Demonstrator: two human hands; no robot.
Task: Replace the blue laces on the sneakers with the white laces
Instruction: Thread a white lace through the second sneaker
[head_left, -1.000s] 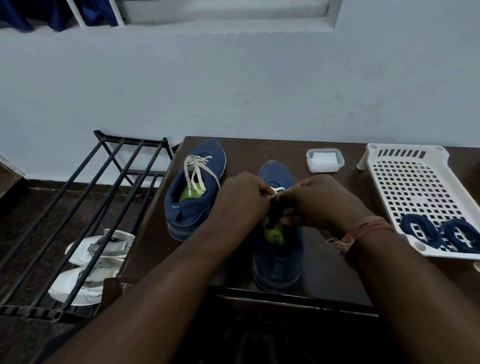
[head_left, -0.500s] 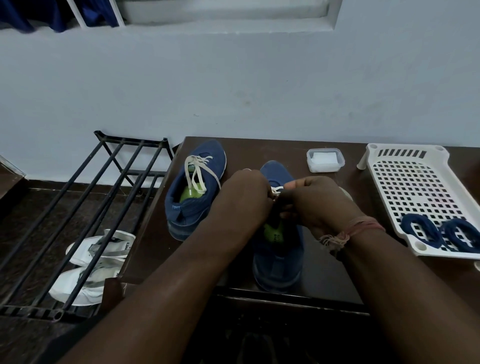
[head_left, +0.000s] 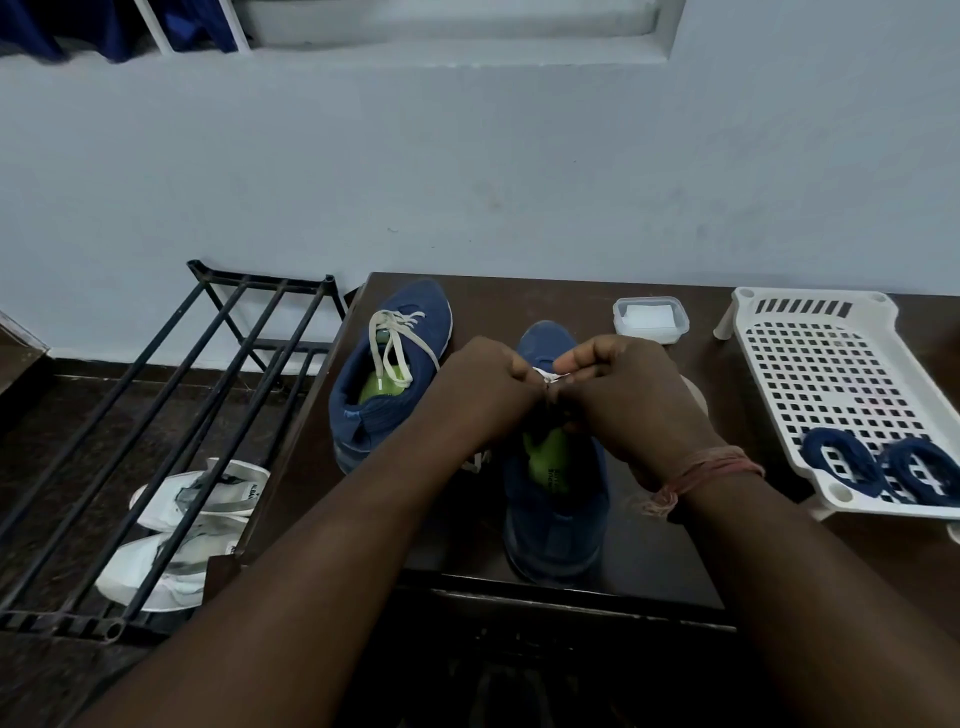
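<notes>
"ALBA…" on white shoe's tongue (head_left: 248, 486)

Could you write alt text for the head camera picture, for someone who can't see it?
Two hands, left and right, pinch a white lace over a blue sneaker on a dark table. Another blue sneaker, already laced white, stands to the left. Two coiled blue laces lie on a white tray at right.

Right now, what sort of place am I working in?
Most likely a home room or entryway corner rather than a workshop. A black metal shoe rack stands against the plain painted wall, with white sneakers on the floor under it, and clothes hang above.
</notes>
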